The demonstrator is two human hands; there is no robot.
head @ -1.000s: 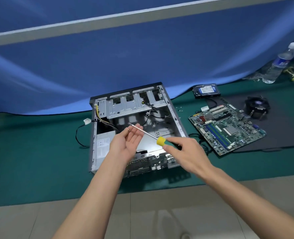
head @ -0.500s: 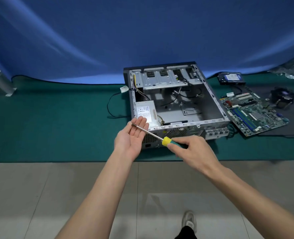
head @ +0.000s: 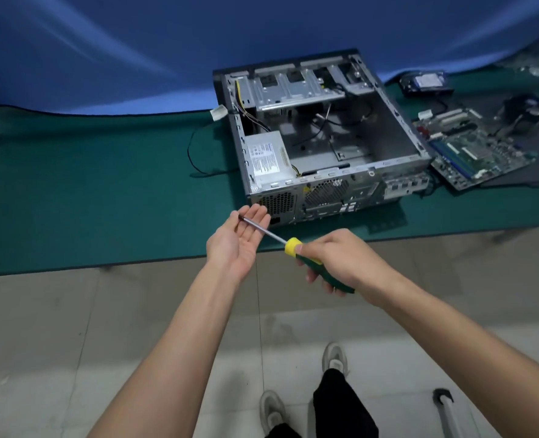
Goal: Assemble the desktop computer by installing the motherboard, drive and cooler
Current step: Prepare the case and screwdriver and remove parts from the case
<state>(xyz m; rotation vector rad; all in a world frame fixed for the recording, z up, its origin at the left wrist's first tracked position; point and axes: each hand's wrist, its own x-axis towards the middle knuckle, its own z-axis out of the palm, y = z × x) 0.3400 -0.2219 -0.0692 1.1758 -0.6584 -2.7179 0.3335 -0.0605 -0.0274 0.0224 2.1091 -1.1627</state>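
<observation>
right hand (head: 337,260) grips screwdriver (head: 293,246), shaft on flat left palm (head: 239,238); seat motherboard (head: 480,153) in case (head: 401,118) before driving screws.

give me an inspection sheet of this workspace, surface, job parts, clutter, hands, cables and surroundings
Surface: green mat on the table, with a dark mat under the parts at the right.
Job's things: open computer case, no board fitted; motherboard, hard drive and cooler lie outside it to the right.
Clutter: plastic wrapping at far right.
Grippers: right hand grips the screwdriver handle; left hand is open, the shaft resting on its fingers.
Cables: black cable loops left of the case; loose wires inside it.
Surroundings: blue backdrop, tiled floor.
</observation>
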